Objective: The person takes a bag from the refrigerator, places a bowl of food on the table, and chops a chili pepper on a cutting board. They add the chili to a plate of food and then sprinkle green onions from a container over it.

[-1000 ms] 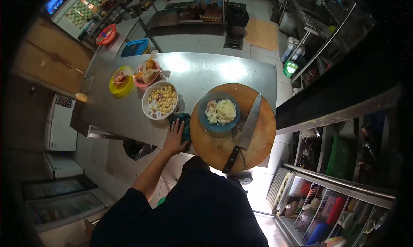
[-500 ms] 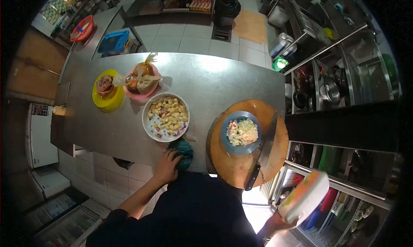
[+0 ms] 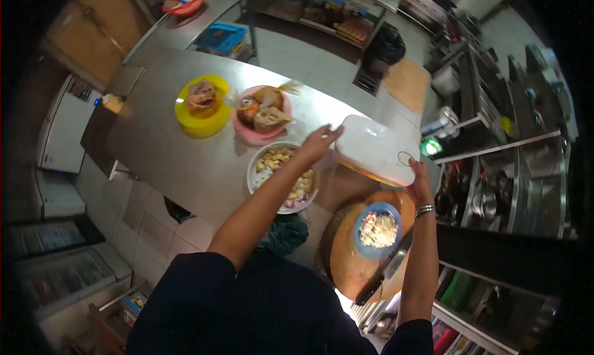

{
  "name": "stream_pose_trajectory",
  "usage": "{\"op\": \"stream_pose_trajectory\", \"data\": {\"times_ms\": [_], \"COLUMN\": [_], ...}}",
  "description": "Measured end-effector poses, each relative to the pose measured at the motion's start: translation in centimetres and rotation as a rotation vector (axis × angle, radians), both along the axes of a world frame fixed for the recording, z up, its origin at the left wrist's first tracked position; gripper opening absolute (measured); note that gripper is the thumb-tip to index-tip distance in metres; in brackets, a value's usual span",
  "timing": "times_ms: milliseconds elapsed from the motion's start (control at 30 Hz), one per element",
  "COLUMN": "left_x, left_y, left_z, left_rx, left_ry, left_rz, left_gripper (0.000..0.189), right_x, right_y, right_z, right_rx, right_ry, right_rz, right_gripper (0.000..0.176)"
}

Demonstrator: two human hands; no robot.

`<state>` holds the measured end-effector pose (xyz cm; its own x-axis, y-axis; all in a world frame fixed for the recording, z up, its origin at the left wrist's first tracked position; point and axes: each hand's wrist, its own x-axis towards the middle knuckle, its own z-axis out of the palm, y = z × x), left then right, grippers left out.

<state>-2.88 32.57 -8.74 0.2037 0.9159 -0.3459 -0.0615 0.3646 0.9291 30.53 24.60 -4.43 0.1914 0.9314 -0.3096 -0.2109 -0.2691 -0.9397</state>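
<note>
A white rectangular plastic container (image 3: 376, 149) with a yellow-orange printed side is up above the back right of the steel table. My left hand (image 3: 320, 145) has its fingers at the container's left edge. With my right hand (image 3: 422, 185) I grip its right end. What the container holds, if anything, is hidden. Beneath my left forearm stands a white bowl (image 3: 252, 177) of peeled garlic cloves and small purplish pieces. Nearer to me, a blue-grey bowl (image 3: 360, 242) of chopped pale food sits on a round wooden chopping board (image 3: 342, 256), beside a black-handled knife (image 3: 371, 288).
A pink bowl (image 3: 240, 132) with bagged food and a yellow dish (image 3: 207, 127) with meat stand at the table's far left. Dark green plastic (image 3: 286, 234) lies at the near edge. Steel shelving (image 3: 526, 194) with pans borders the right side.
The container has risen from low at the right to above the table's back. My left hand has left the green plastic and reached to the container. The view has turned.
</note>
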Motion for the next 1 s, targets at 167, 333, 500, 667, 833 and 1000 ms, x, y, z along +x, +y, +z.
{"op": "stream_pose_trajectory", "data": {"times_ms": [167, 333, 500, 667, 833, 1000], "left_x": [0.3, 0.5, 0.8, 0.6, 1.0, 2.7], "left_y": [0.9, 0.1, 0.3, 0.9, 0.9, 0.5], "left_z": [-2.9, -4.9, -2.6, -2.5, -2.0, -5.1], "left_rx": [0.119, 0.17, 0.143, 0.065, 0.062, -0.079], "left_ry": [0.415, 0.556, 0.614, 0.558, 0.675, 0.47], "left_rz": [-0.099, -0.044, -0.115, -0.129, -0.147, -0.25], "left_gripper": [0.075, 0.073, 0.077, 0.079, 0.074, 0.077], "right_x": [0.1, -1.5, 3.1, 4.9, 4.7, 2.2], "right_y": [4.6, 4.2, 4.7, 4.6, 4.8, 4.5], "right_z": [-7.8, -4.6, -7.7, -8.5, -11.4, -4.6], "right_rx": [-0.13, -0.229, -0.345, -0.572, -0.505, -0.557], "right_ry": [-0.123, -0.413, -0.608, -0.34, -0.265, -0.603], "right_rz": [0.033, 0.092, 0.234, 0.276, 0.186, 0.356], "right_gripper": [0.05, 0.042, 0.033, 0.031, 0.042, 0.034]}}
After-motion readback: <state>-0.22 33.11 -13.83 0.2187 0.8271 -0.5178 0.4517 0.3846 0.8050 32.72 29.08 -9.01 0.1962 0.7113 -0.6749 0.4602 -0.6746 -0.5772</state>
